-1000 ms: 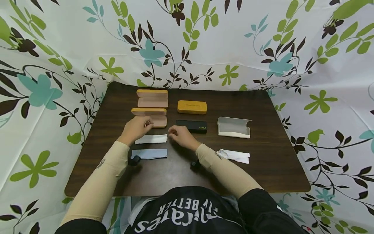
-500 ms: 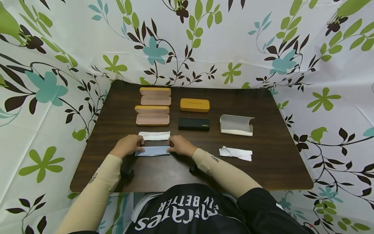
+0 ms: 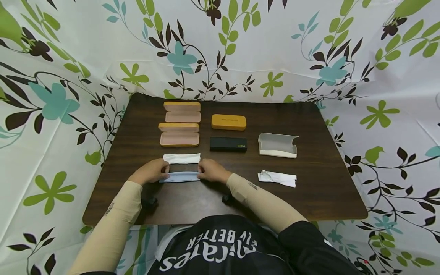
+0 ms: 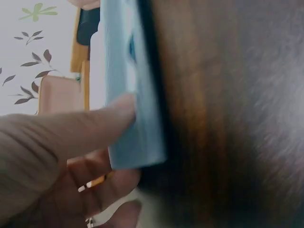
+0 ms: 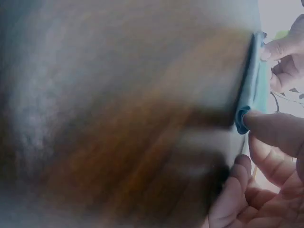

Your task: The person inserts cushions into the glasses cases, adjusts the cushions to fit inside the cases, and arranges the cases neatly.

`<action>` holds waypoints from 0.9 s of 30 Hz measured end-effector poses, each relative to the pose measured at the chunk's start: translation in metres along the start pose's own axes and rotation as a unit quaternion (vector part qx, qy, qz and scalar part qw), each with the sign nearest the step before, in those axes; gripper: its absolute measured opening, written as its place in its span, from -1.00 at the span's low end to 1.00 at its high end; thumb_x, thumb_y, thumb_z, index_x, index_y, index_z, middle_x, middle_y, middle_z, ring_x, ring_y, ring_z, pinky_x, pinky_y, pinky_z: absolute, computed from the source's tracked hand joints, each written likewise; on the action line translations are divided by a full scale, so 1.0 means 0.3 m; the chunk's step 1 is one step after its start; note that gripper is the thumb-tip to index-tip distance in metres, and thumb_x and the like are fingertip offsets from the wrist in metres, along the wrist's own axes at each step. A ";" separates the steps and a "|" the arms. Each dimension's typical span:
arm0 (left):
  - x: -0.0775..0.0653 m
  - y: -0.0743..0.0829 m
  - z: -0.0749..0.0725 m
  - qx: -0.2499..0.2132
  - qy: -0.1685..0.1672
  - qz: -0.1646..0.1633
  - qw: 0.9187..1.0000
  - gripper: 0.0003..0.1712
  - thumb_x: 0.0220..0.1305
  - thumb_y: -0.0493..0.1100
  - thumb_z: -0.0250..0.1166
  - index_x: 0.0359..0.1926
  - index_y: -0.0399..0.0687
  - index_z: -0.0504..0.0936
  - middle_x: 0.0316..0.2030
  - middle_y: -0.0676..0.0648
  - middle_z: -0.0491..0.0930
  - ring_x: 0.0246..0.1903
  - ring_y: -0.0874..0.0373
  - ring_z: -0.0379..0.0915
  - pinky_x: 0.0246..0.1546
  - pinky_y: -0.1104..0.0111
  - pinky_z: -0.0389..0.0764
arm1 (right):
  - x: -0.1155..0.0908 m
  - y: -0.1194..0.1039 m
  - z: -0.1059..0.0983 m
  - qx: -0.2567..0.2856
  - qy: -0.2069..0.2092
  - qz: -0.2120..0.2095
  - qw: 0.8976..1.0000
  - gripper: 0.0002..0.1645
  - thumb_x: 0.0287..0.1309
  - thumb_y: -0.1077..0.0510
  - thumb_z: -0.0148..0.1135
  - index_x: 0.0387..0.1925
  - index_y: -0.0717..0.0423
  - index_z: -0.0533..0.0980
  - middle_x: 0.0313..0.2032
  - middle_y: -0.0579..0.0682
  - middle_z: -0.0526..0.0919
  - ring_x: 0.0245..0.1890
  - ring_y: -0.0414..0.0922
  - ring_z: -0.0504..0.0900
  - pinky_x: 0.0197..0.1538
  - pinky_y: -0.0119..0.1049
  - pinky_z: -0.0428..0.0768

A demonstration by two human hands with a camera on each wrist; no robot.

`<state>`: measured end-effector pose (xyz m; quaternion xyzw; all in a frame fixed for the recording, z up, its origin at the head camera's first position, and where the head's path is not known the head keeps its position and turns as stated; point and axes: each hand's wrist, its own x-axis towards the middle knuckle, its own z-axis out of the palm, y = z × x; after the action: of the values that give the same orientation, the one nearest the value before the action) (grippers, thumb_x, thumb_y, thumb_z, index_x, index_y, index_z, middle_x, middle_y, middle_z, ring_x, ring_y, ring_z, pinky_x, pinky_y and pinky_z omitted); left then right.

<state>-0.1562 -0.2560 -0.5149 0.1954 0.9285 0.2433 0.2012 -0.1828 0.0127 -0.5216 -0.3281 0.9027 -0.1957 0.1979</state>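
So, holds a light-blue cloth [image 3: 180, 177] by its two short ends, at the near part of the tabletop [image 3: 323, 183], left of its middle. Pinches one end with the left hand [image 3: 152, 171], with thumb on top and fingers underneath, parted only by the thickness of the fabric. Pinches the opposite end with the right hand [image 3: 214, 170] in the same way, between thumb and fingers (right beside a small curl in the cloth's edge, clear in the right wrist view). Has hold of nothing else with either set of fingers. Cannot tell whether or not the cloth's lower edge touches the wood.

Has a white cloth [image 3: 181, 158] laid flat just beyond the blue one, roughly parallel to it and near both sets of fingertips. Beyond that, has an open yellow case [image 3: 179, 139] with a pale pink lining, and close behind it a second open case [image 3: 182, 116] of the same kind. To the right of these, has a closed yellow case [image 3: 228, 122] and, nearer, a long black case [image 3: 228, 144] with small lettering (too small to read surely). Farther right, has an open pale case [image 3: 277, 146], and nearer still a crumpled white cloth [image 3: 277, 178], well apart from the right hand. Wears beige sleeves [image 3: 120, 214] on both forearms and a black shirt [image 3: 220, 233] with white lettering. Faces a leaf-patterned sheet [image 3: 233, 84] behind the tabletop.
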 end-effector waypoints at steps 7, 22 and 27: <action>-0.014 -0.030 -0.045 -0.106 -0.051 0.010 0.993 -0.78 0.34 -0.12 0.25 -0.37 -0.11 0.42 -0.55 0.03 0.34 -0.57 0.18 0.24 -0.51 0.32 0.32 | 0.013 0.045 -0.027 0.147 -0.027 0.012 0.989 -0.77 0.15 0.11 0.36 -0.45 0.03 0.44 -0.44 -0.12 0.49 -0.45 -0.24 0.44 -0.34 -0.40 0.45; 0.017 -0.062 -0.051 -0.370 0.030 -0.055 0.927 -0.62 0.40 -0.08 0.18 0.02 -0.32 0.41 -0.24 -0.25 0.59 -0.30 -0.08 0.65 -0.27 0.14 0.68 | 0.041 0.082 -0.049 0.376 0.041 0.046 0.925 -0.76 0.27 0.22 0.22 -0.09 0.26 0.47 -0.38 0.21 0.65 -0.32 0.10 0.68 -0.25 -0.16 0.67; 0.031 -0.072 -0.061 -0.419 0.059 -0.071 0.903 -0.53 0.42 -0.06 0.15 0.11 -0.37 0.41 -0.11 -0.28 0.55 -0.24 0.04 0.65 -0.19 0.21 0.67 | 0.065 0.075 -0.066 0.422 0.071 0.076 0.901 -0.70 0.28 0.27 0.20 0.03 0.25 0.51 -0.32 0.09 0.68 -0.27 0.08 0.71 -0.16 -0.06 0.68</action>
<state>-0.1784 -0.2759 -0.5143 0.0116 0.7622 0.6064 0.2262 -0.2177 0.0201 -0.5203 -0.1298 0.7691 -0.5656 0.2678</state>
